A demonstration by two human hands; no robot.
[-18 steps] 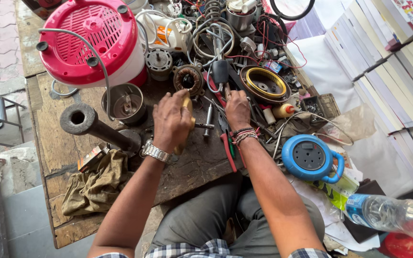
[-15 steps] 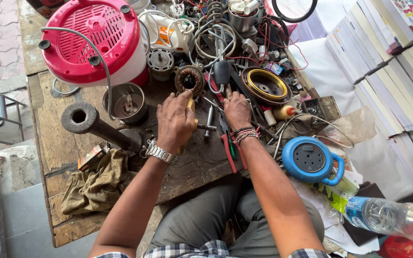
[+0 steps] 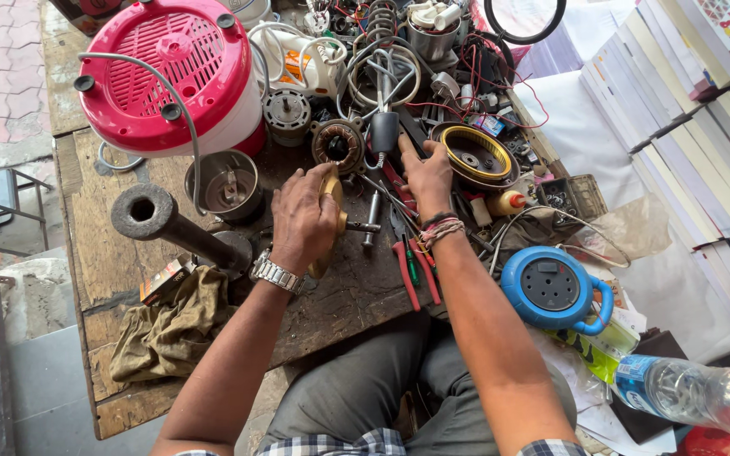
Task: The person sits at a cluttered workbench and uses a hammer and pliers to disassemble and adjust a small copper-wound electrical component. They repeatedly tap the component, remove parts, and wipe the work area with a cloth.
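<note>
On a cluttered wooden table [image 3: 111, 253], seen from above by the person seated at it, two bare hands work among motor parts and tools. Left hand [image 3: 302, 221], with a metal watch [image 3: 274, 274] at the wrist, is curled shut around a brass-coloured part [image 3: 331, 187], which stands on edge near the middle of the table with a short metal shaft [image 3: 362, 227] poking out toward the right. Right hand [image 3: 427, 171], wearing thread bracelets at the wrist, lies flat with fingers spread and loosely open over a tangle of tools, its fingertips just beside a black-handled tool [image 3: 384, 129]; whether it grips anything cannot be told. Red-handled pliers [image 3: 407, 266] lie under that forearm. Behind the hands sit a copper-wound motor stator [image 3: 339, 143] and a round yellow-rimmed ring part [image 3: 475, 154]. To the left are a steel jar [image 3: 222, 187], a dark iron pipe [image 3: 162, 221] and a dirty olive rag [image 3: 171, 325]. A red and white round appliance [image 3: 166, 76] stands upside down at the far left. A blue round extension reel [image 3: 552, 289] rests at the right edge.
</note>
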